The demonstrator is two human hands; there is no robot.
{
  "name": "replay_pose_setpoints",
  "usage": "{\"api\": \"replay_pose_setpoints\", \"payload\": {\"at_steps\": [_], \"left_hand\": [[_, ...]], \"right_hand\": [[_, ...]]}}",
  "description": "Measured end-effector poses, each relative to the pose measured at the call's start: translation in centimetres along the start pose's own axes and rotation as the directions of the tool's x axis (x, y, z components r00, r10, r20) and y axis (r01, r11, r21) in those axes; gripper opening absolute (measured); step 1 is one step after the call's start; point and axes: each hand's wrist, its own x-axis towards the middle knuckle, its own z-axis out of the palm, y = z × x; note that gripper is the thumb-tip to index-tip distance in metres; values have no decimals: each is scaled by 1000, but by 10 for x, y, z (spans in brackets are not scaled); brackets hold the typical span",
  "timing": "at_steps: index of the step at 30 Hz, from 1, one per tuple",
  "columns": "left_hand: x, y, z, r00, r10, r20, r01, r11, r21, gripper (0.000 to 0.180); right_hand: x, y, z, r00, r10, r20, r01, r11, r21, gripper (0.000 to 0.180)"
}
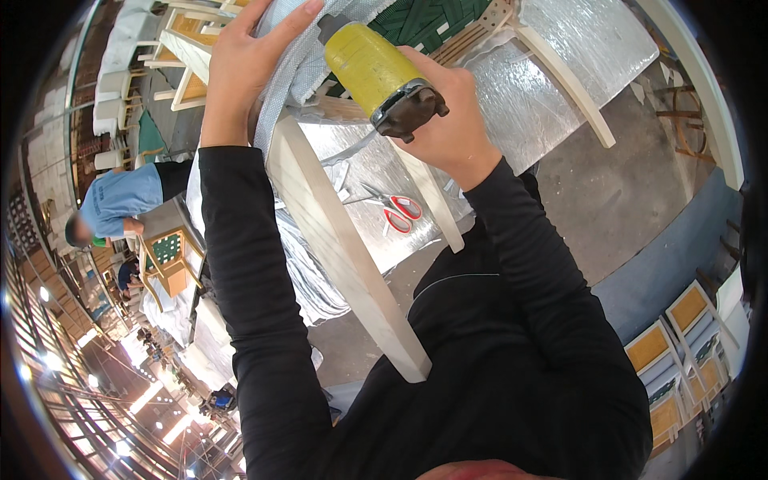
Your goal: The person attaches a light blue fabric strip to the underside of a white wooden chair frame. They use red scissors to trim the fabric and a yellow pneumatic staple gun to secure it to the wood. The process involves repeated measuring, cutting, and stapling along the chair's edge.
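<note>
Grips the yellow tool [370, 68], a stout cylinder with a dark cap, in the right hand [458, 116], with fingers wrapped around its far side and mostly hidden. Rests the left hand [244, 64] on the woven grey-blue fabric [298, 70], with thumb stretched toward the far end of the tool; cannot tell whether pinching the cloth or only pressing it, because of fingers running out past the upper edge. Holds the tool over a pale wooden chair frame [480, 34], draped with the fabric on the left and strung with green webbing [420, 22] beyond. Has one long leg [336, 240] slanting down between the forearms, and another leg [430, 196] beside the right wrist. Has red-handled scissors [392, 203] lying between these legs on the silver-topped bench [552, 112]. Shows grey floor [616, 196] right of the bench and, farther out at lower right, wooden chairs [690, 308] with tan panels. Shows, at far left, a co-worker [124, 196] in blue, bending near a small green-webbed chair [178, 280].
</note>
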Motion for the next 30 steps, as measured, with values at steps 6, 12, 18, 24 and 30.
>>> {"api": "replay_pose_setpoints", "payload": {"at_steps": [6,12,18,24,30], "left_hand": [[1,7,-2,998,-28,48,30,999,-29,67],[-1,8,-3,998,-61,31,63,997,-41,65],[-3,-2,-10,994,-12,113,26,992,-120,68],[-3,-4,-11,990,-16,142,35,991,-132,68],[-5,-5,-12,987,-38,155,70,976,-207,68]], "right_hand": [[1,-8,2,994,85,-70,-81,995,61,59],[0,-9,5,994,112,-13,-112,994,-19,63],[-4,-9,7,997,77,12,-77,997,12,64],[-7,-5,17,998,62,-15,-62,998,16,61],[-8,-10,19,995,98,-5,-98,995,-5,60]]}}
